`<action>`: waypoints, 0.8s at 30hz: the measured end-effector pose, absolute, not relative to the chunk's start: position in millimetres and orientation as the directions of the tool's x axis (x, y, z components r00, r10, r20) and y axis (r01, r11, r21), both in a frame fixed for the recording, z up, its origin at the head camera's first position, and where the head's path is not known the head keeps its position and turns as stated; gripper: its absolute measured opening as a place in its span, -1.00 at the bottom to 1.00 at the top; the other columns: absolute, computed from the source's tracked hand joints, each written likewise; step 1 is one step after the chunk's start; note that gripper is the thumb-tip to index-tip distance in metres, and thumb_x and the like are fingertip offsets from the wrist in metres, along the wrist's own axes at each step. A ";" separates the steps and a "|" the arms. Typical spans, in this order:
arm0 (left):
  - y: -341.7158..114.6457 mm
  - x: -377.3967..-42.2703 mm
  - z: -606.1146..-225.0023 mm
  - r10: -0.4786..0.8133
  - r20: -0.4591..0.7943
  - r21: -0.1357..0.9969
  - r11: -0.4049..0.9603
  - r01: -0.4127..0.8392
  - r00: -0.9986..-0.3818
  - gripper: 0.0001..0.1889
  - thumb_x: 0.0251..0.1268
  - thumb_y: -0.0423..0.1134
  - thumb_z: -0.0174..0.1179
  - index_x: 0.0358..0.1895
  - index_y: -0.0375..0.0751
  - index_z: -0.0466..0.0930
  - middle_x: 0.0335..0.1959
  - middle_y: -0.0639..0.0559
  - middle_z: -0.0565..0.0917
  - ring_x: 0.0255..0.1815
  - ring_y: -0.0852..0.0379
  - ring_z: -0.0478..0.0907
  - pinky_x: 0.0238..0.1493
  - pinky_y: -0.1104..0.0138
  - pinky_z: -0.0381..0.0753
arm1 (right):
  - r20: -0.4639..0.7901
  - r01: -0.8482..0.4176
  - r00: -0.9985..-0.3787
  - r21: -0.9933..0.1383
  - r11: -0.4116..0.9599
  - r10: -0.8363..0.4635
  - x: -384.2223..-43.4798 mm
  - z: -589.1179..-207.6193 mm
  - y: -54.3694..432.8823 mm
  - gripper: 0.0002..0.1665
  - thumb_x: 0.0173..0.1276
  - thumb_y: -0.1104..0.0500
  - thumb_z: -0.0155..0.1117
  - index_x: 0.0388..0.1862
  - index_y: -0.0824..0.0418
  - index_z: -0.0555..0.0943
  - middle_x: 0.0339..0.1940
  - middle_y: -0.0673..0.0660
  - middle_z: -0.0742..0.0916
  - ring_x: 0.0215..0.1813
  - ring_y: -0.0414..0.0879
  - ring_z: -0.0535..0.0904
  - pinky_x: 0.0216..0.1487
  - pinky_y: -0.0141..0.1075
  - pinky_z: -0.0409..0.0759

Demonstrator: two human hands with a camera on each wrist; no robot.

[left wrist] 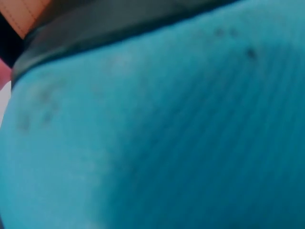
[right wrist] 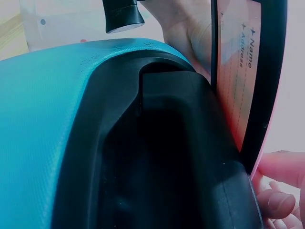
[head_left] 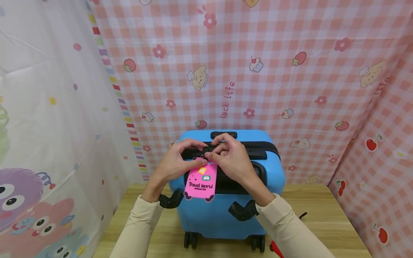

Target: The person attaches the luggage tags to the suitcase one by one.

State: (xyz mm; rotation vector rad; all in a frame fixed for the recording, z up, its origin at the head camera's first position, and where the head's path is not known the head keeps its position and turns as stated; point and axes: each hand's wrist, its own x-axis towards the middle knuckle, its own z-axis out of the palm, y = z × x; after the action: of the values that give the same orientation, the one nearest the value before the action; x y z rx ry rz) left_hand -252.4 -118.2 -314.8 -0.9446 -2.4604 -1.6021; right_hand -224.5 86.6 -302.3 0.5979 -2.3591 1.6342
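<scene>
Pinching a pink, suitcase-shaped luggage tag near its top, the left hand and right hand curled their fingers before a blue, hard-shell suitcase.

Pale yellow-brown wood-grain tabletop, wood showing to left and right of load. Bright blue hard-sided suitcase with black trim standing upright near middle, on black wheels, pairs visible at both front corners. Slim red object lying beside right front wheels, partly hidden, cut off by lower picture edge. Thin black tip farther right; whether joined to red object, cannot tell.
</scene>
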 end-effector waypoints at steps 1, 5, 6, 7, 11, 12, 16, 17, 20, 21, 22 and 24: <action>-118.4 -252.6 -315.1 0.458 0.366 0.810 0.272 0.519 -0.810 -0.65 0.22 -0.24 0.39 0.08 -0.12 0.62 0.05 0.00 0.62 -0.01 0.05 0.55 0.03 0.10 0.59 | 0.387 -0.435 -0.899 -0.847 0.305 -0.207 -224.6 -302.0 86.4 -0.68 0.36 0.19 0.36 0.00 0.24 0.49 -0.43 0.10 0.75 -0.52 -0.03 0.58 -0.34 -0.24 0.54; -118.9 -253.1 -315.8 0.460 0.372 0.814 0.257 0.521 -0.806 -0.67 0.23 -0.26 0.38 0.07 -0.14 0.63 0.04 0.00 0.64 -0.01 0.05 0.57 0.04 0.09 0.59 | 0.375 -0.425 -0.903 -0.846 0.322 -0.208 -224.7 -301.9 85.9 -0.68 0.35 0.19 0.37 -0.02 0.25 0.50 -0.43 0.09 0.75 -0.52 -0.05 0.59 -0.32 -0.22 0.55; -119.0 -253.3 -316.0 0.460 0.373 0.813 0.256 0.523 -0.806 -0.67 0.23 -0.26 0.37 0.06 -0.14 0.63 0.03 0.00 0.64 0.00 0.06 0.57 0.05 0.10 0.59 | 0.373 -0.424 -0.904 -0.845 0.327 -0.207 -224.7 -301.9 86.0 -0.68 0.34 0.19 0.37 -0.02 0.26 0.51 -0.44 0.08 0.75 -0.51 -0.05 0.59 -0.31 -0.22 0.55; -119.0 -253.3 -316.0 0.461 0.375 0.813 0.254 0.524 -0.804 -0.67 0.23 -0.26 0.37 0.06 -0.14 0.63 0.03 0.00 0.65 -0.01 0.05 0.58 0.05 0.10 0.60 | 0.371 -0.421 -0.905 -0.844 0.331 -0.206 -224.6 -301.6 85.9 -0.68 0.34 0.19 0.38 -0.03 0.26 0.51 -0.44 0.08 0.75 -0.51 -0.06 0.60 -0.31 -0.22 0.56; -119.1 -253.2 -316.3 0.464 0.382 0.811 0.247 0.531 -0.799 -0.68 0.24 -0.27 0.36 0.06 -0.14 0.63 0.03 0.00 0.65 0.02 0.05 0.56 0.06 0.09 0.59 | 0.367 -0.418 -0.907 -0.841 0.343 -0.205 -224.6 -301.0 85.8 -0.68 0.33 0.19 0.38 -0.03 0.26 0.51 -0.44 0.07 0.76 -0.49 -0.10 0.62 -0.26 -0.21 0.58; -119.1 -253.2 -316.3 0.464 0.384 0.810 0.245 0.532 -0.798 -0.69 0.25 -0.27 0.36 0.06 -0.14 0.63 0.03 0.00 0.65 0.03 0.05 0.56 0.06 0.08 0.59 | 0.366 -0.416 -0.908 -0.841 0.346 -0.203 -224.6 -300.7 85.9 -0.69 0.33 0.19 0.38 -0.04 0.26 0.52 -0.44 0.07 0.76 -0.49 -0.11 0.62 -0.25 -0.21 0.59; -119.3 -253.2 -316.5 0.463 0.390 0.808 0.244 0.537 -0.796 -0.69 0.25 -0.27 0.36 0.06 -0.14 0.65 0.04 0.01 0.65 0.06 0.05 0.54 0.09 0.06 0.57 | 0.368 -0.415 -0.909 -0.836 0.359 -0.194 -224.7 -301.0 85.9 -0.73 0.32 0.20 0.40 -0.10 0.26 0.55 -0.46 0.06 0.75 -0.47 -0.14 0.62 -0.25 -0.22 0.58; -119.4 -253.2 -316.6 0.462 0.391 0.805 0.247 0.539 -0.796 -0.69 0.25 -0.27 0.36 0.06 -0.13 0.65 0.04 0.02 0.65 0.07 0.06 0.53 0.10 0.06 0.56 | 0.369 -0.415 -0.909 -0.834 0.362 -0.192 -224.8 -301.1 85.8 -0.74 0.31 0.20 0.40 -0.12 0.26 0.56 -0.46 0.05 0.75 -0.47 -0.14 0.62 -0.25 -0.22 0.58; -119.5 -252.9 -316.9 0.460 0.393 0.802 0.251 0.542 -0.796 -0.69 0.25 -0.26 0.36 0.06 -0.13 0.66 0.05 0.03 0.65 0.08 0.07 0.52 0.12 0.07 0.55 | 0.370 -0.414 -0.910 -0.833 0.366 -0.187 -225.0 -301.5 85.6 -0.76 0.31 0.19 0.41 -0.16 0.27 0.58 -0.47 0.05 0.75 -0.46 -0.15 0.62 -0.27 -0.23 0.58; -119.6 -252.9 -317.1 0.461 0.393 0.803 0.250 0.542 -0.795 -0.69 0.25 -0.26 0.36 0.06 -0.12 0.66 0.05 0.03 0.65 0.08 0.07 0.52 0.11 0.08 0.55 | 0.370 -0.414 -0.910 -0.834 0.366 -0.186 -225.1 -301.7 85.5 -0.76 0.31 0.19 0.41 -0.16 0.27 0.58 -0.47 0.05 0.75 -0.45 -0.15 0.62 -0.27 -0.23 0.58; -119.7 -253.0 -317.1 0.462 0.392 0.803 0.250 0.541 -0.795 -0.69 0.25 -0.26 0.36 0.06 -0.12 0.66 0.05 0.03 0.65 0.07 0.07 0.53 0.10 0.10 0.56 | 0.369 -0.412 -0.911 -0.834 0.366 -0.185 -225.1 -301.7 85.4 -0.76 0.31 0.19 0.41 -0.16 0.27 0.58 -0.47 0.05 0.75 -0.45 -0.15 0.62 -0.28 -0.24 0.58; -119.8 -252.9 -317.2 0.467 0.389 0.810 0.238 0.537 -0.794 -0.70 0.26 -0.27 0.35 0.06 -0.12 0.66 0.05 0.01 0.65 0.02 0.05 0.56 0.05 0.14 0.60 | 0.368 -0.410 -0.912 -0.836 0.364 -0.180 -224.8 -301.2 85.0 -0.77 0.30 0.18 0.42 -0.17 0.26 0.59 -0.47 0.05 0.75 -0.44 -0.15 0.63 -0.27 -0.23 0.59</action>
State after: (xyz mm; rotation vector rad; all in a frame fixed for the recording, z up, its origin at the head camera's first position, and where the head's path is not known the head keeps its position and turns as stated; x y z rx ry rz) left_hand -252.9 -119.8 -317.2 -0.9829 -2.4191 -1.6263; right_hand -224.8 85.0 -301.2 0.5305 -2.4103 1.5731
